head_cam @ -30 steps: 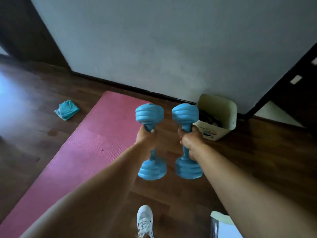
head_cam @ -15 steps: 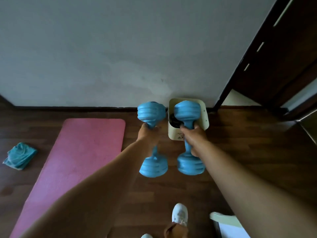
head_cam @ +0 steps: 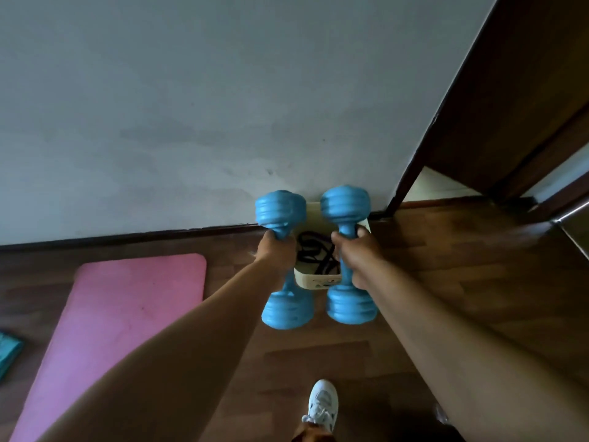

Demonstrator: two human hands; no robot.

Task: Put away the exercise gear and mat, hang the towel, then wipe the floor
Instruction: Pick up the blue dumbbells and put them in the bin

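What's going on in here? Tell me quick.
A person is tidying up after a workout. Each hand grips a blue dumbbell by its handle: the left hand holds the left dumbbell, the right hand the right dumbbell. Both are held over a cream bin by the wall, with black cords inside. The pink mat lies unrolled on the floor, and a teal towel lies beside it.

- Single view, worn on the person's head, wide-angle, looking forward and steeply down along both outstretched forearms.
- Faces a grey wall (head_cam: 191, 106) where it meets the wooden floor (head_cam: 446, 282); a dark door frame (head_cam: 526, 90) closes the right edge.
- Near field: one white shoe (head_cam: 322, 405) at the bottom edge, directly below the lens.
- Straight lines bow toward the frame edges.
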